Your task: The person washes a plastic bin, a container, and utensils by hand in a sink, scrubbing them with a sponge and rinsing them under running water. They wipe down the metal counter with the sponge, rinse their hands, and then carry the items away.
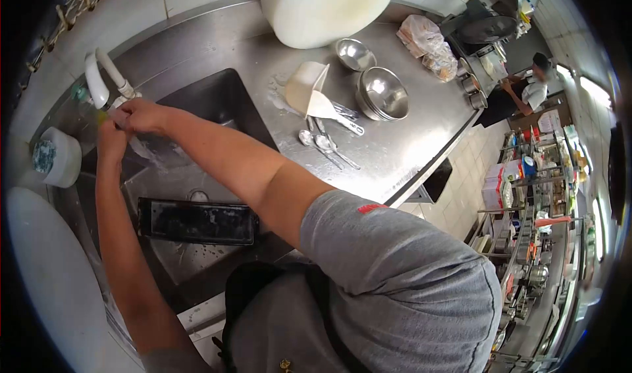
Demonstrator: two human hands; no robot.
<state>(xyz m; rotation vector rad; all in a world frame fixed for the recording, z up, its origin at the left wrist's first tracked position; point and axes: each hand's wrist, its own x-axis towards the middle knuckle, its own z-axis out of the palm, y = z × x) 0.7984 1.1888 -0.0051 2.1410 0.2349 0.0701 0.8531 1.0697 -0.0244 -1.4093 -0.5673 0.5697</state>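
Observation:
Close together at the white faucet (97, 80) are my right hand (145, 116) and my left hand (112, 134), above the far left of the metal sink (164, 267). My right fingers are bent and pinched near the spout. My left fingers are curled against them; whatever either hand holds is too small or hidden. A small yellow-green patch (101, 117) shows beside the left hand. Below my forearms a wet black rectangular tray (197, 221) lies in the sink, near the drain (197, 195).
A white tub (64, 159) with a bluish scrubber stands left of the sink. On the steel counter are a white pitcher (304, 90), several spoons (322, 142), metal bowls (382, 93), a large white round block (326, 11) and plastic bags (428, 47). A person (526, 93) stands farther back.

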